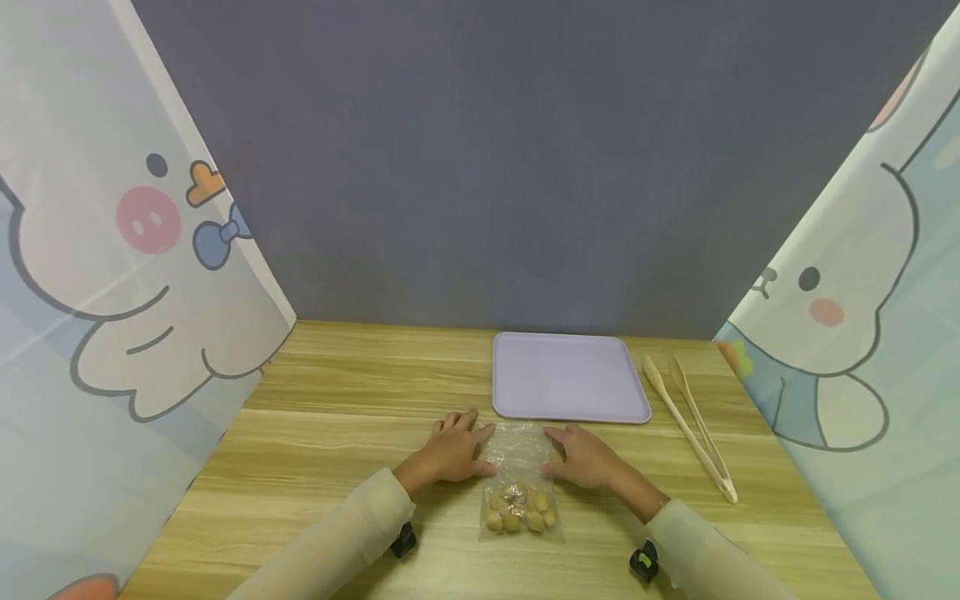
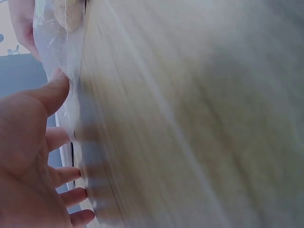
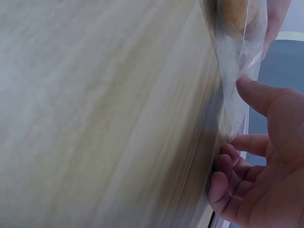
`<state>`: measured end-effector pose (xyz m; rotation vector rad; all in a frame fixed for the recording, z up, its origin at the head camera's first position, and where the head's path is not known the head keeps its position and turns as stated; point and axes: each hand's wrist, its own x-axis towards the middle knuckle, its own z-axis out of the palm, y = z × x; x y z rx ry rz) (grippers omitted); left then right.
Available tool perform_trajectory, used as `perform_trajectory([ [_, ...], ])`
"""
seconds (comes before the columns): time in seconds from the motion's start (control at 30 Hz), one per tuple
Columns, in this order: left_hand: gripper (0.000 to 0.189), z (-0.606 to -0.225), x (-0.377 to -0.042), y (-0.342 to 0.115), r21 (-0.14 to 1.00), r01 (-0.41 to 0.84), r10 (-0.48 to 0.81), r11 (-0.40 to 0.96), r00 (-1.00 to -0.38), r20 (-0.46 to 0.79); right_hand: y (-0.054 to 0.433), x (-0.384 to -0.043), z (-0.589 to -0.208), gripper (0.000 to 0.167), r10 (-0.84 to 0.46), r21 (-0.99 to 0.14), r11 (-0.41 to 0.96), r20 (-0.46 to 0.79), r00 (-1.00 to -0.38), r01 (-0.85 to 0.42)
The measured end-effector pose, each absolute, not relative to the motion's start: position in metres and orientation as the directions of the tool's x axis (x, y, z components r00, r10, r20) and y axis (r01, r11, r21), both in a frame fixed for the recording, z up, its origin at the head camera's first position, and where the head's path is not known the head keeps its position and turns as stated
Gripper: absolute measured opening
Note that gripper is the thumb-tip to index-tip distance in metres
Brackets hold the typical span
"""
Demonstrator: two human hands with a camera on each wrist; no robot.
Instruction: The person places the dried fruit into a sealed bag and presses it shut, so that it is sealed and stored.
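A clear plastic bag (image 1: 517, 454) lies flat on the table, with several small yellowish-brown rounded pieces (image 1: 512, 522) at its near end. Their kind is hard to tell. At the bag's left edge my left hand (image 1: 452, 451) has its fingers spread on the wood, its thumb (image 2: 59, 85) touching the plastic. My right hand (image 1: 587, 457) is at the opposite edge. Its thumb (image 3: 259, 95) and extended index finger (image 3: 249, 144) touch the bag, while the other fingers are bent toward the table.
A pale purple tray (image 1: 570, 379) lies just beyond the bag. To its right is a pair of light-coloured tongs (image 1: 693, 433), spread apart at the far end. A grey panel (image 1: 480, 167) stands behind the wooden table (image 1: 337, 392), with printed cartoon sheets on both sides.
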<state>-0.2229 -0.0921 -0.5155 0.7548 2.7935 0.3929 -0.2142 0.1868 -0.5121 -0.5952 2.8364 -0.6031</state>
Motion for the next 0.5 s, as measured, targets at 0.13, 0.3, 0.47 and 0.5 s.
perform_trajectory([
  [0.13, 0.080, -0.513, -0.224, -0.092, 0.333, 0.458, 0.525, 0.824, -0.838, -0.147, 0.189, -0.215, -0.508, 0.081, -0.434, -0.422, 0.834, -0.105, -0.895, -0.355],
  [0.3, 0.078, -0.507, -0.228, -0.094, 0.367, 0.462, 0.538, 0.808, -0.832, -0.138, 0.192, -0.216, -0.497, 0.078, -0.484, -0.423, 0.807, -0.077, -0.871, -0.411],
  [0.47, 0.079, -0.491, -0.236, -0.096, 0.384, 0.478, 0.551, 0.790, -0.829, -0.101, 0.196, -0.221, -0.474, 0.068, -0.514, -0.420, 0.779, -0.001, -0.858, -0.466],
  [0.5, 0.080, -0.487, -0.238, -0.096, 0.373, 0.489, 0.555, 0.788, -0.827, -0.090, 0.197, -0.223, -0.470, 0.067, -0.520, -0.418, 0.773, 0.011, -0.854, -0.477],
])
